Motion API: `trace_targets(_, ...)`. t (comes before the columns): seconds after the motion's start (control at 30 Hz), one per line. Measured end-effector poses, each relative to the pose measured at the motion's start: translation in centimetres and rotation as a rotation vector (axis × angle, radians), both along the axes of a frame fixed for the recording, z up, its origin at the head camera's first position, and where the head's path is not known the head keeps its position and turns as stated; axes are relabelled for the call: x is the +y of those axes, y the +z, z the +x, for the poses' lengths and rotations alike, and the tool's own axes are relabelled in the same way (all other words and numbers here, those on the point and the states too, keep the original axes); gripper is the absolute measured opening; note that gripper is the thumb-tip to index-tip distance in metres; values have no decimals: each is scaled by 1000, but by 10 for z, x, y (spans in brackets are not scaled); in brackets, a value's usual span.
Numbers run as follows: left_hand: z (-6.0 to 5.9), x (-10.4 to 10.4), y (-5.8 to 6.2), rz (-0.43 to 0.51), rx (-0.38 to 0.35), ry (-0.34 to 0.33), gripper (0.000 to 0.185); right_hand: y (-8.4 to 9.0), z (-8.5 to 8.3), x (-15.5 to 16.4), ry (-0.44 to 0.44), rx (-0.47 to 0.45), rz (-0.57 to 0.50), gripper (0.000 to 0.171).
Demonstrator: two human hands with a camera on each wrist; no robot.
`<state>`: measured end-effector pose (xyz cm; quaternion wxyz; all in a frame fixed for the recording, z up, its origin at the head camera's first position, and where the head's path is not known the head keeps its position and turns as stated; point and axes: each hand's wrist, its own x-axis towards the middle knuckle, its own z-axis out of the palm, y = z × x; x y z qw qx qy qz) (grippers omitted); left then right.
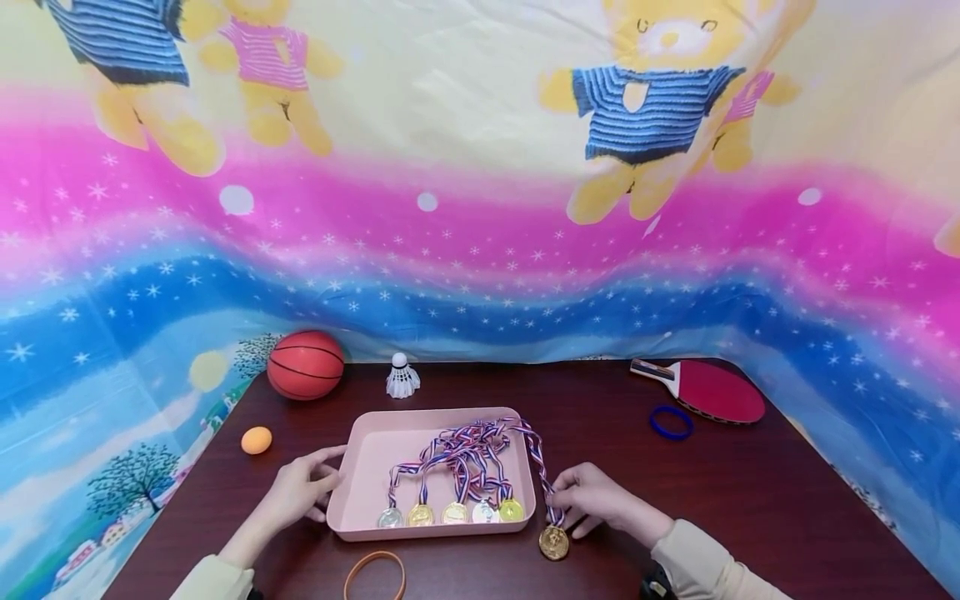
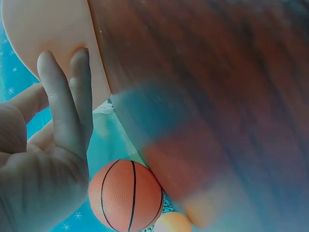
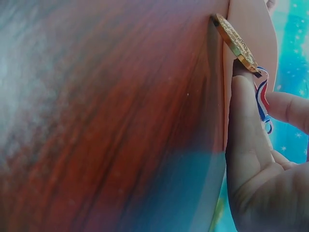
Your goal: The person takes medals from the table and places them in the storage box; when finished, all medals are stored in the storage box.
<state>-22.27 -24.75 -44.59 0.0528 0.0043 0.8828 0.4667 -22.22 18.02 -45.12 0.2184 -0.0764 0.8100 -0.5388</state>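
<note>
A pink tray (image 1: 366, 467) sits on the dark wooden table (image 1: 750, 500) and holds several medals (image 1: 453, 512) in a row, their striped ribbons (image 1: 465, 450) tangled above them. My left hand (image 1: 328, 487) rests against the tray's left wall; in the left wrist view its fingers (image 2: 63, 106) lie straight along the tray (image 2: 43, 29). My right hand (image 1: 561, 507) pinches the ribbon of a gold medal (image 1: 553, 542) lying on the table just right of the tray. The right wrist view shows that medal (image 3: 235, 41) edge-on beside the tray (image 3: 256, 29), with its ribbon (image 3: 262, 99) between my fingers (image 3: 244, 125).
A basketball (image 1: 305, 364), a shuttlecock (image 1: 402, 377) and an orange ball (image 1: 257, 440) lie at the back left. A red paddle (image 1: 708, 389) and a blue ring (image 1: 671, 422) are at the back right. An orange rubber band (image 1: 375, 575) lies by the front edge. Printed cloth surrounds the table.
</note>
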Motion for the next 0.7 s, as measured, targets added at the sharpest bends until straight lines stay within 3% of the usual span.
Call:
trace_targets(0.5, 0, 0, 0, -6, 0, -4, 46, -1, 1, -3, -11, -17, -11, 17)
trace_targets(0.7, 0, 0, -1, -3, -2, 0, 47, 10, -3, -5, -15, -21, -31, 16)
